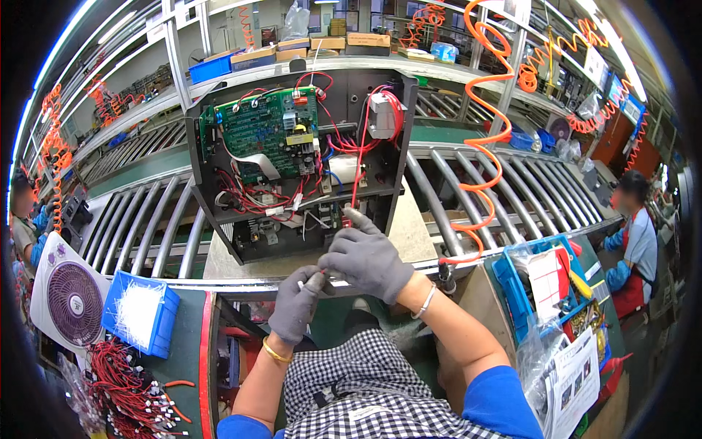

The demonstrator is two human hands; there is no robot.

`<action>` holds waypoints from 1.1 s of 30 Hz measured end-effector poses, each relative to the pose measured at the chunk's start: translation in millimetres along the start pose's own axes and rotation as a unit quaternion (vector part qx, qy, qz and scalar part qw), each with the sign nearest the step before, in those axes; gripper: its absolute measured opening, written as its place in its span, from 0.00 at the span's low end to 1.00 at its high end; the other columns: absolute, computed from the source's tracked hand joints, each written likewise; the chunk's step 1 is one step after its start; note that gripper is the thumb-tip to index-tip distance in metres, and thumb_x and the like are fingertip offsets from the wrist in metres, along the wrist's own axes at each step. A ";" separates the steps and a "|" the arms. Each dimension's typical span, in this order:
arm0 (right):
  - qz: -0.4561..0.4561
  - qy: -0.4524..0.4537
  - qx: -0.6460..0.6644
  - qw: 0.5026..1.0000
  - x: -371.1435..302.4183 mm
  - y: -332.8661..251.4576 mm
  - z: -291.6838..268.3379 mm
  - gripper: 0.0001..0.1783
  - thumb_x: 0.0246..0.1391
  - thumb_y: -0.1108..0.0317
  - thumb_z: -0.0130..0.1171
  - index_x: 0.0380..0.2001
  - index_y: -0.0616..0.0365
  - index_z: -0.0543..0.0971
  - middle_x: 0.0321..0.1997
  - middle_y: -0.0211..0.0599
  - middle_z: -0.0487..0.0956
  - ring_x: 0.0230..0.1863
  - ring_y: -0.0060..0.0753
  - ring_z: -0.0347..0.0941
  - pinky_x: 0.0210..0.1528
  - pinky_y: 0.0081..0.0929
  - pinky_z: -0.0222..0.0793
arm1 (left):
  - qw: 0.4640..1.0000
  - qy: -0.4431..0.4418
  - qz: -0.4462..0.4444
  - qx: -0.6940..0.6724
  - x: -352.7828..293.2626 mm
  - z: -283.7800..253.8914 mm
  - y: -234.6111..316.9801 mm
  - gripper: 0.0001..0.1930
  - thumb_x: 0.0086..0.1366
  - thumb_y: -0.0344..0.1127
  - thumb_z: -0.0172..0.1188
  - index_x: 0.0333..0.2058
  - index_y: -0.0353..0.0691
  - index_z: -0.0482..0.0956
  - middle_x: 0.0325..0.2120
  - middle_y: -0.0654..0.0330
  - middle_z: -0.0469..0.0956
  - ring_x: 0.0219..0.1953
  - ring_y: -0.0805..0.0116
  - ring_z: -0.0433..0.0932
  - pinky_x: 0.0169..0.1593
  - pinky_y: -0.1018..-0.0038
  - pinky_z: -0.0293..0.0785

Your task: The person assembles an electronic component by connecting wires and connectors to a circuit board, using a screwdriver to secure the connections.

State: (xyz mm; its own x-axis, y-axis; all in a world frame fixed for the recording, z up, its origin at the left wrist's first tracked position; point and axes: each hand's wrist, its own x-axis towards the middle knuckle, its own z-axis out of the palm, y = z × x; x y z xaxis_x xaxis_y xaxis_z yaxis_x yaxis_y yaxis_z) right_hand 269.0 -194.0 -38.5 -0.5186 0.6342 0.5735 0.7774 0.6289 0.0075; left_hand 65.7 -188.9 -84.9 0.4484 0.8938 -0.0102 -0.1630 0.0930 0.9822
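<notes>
An open black metal chassis (404, 157) stands tilted up before me, showing a green circuit board (256, 132) and bundles of red wires. A taut red wire (356, 179) runs down from its upper right to my right hand (369, 262), in a grey glove. That hand is closed, with the wire running in at its index finger. Below and left of it, my left hand (294, 306), also gloved in grey, is closed in a pinch. The fingertips of both hands meet. A small white tip and a speck of red show there; the rest is hidden by the fingers.
Roller conveyors (504, 190) run to both sides. A coiled orange air hose (486, 139) hangs at right, above a blue tool bin (515, 289). At left are a fan (75, 300), a blue box of white strips (139, 314) and red wire harnesses (128, 388). Co-workers sit at both sides.
</notes>
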 end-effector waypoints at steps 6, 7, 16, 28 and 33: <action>-0.019 -0.032 -0.015 0.999 0.3 31.2 -9.5 0.05 0.54 0.59 0.60 0.33 0.43 0.80 0.29 0.29 0.77 0.38 0.35 0.77 0.60 0.39 0.65 | 0.986 0.009 0.137 0.095 47.0 -10.0 -0.4 0.19 0.73 0.44 0.53 0.51 0.34 0.76 0.27 0.62 0.81 0.28 0.80 0.74 0.36 0.81 0.69; 0.013 -0.054 -0.006 0.998 -0.6 34.3 -13.5 0.05 0.54 0.59 0.61 0.33 0.43 0.80 0.28 0.28 0.77 0.36 0.34 0.77 0.54 0.37 0.67 | 0.988 0.011 0.117 0.103 51.8 -10.4 10.0 0.19 0.72 0.44 0.53 0.51 0.33 0.75 0.27 0.61 0.80 0.34 0.76 0.76 0.43 0.78 0.70; 0.105 -0.099 -0.025 0.989 -1.8 55.6 -30.8 0.07 0.56 0.57 0.62 0.35 0.44 0.81 0.28 0.28 0.78 0.29 0.39 0.78 0.30 0.37 0.71 | 0.965 0.043 0.179 0.186 102.4 9.4 55.3 0.24 0.69 0.41 0.54 0.60 0.33 0.70 0.29 0.62 0.80 0.35 0.78 0.74 0.43 0.79 0.68; 0.246 0.174 -0.015 0.953 73.4 103.1 -52.9 0.09 0.64 0.63 0.55 0.44 0.51 0.78 0.37 0.47 0.81 0.40 0.53 0.79 0.39 0.39 0.75 | 0.963 0.028 0.177 0.200 135.1 5.1 49.7 0.26 0.70 0.39 0.55 0.62 0.32 0.66 0.27 0.61 0.81 0.33 0.77 0.77 0.42 0.78 0.72; 0.285 0.057 -0.078 0.954 114.8 125.6 -45.7 0.13 0.66 0.58 0.50 0.45 0.52 0.77 0.41 0.49 0.81 0.44 0.57 0.77 0.45 0.46 0.73 | 0.965 0.049 0.190 0.176 133.1 11.0 65.6 0.23 0.71 0.38 0.54 0.60 0.33 0.70 0.26 0.63 0.80 0.31 0.80 0.74 0.37 0.81 0.69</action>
State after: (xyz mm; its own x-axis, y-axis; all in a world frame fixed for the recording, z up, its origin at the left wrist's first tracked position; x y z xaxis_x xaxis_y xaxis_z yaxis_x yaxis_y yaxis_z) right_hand 323.4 -62.8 65.7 0.0382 0.7947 0.6058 0.9698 0.1167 -0.2142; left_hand 124.3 -68.7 -19.8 0.3266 0.8729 0.3626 0.0171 -0.3890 0.9211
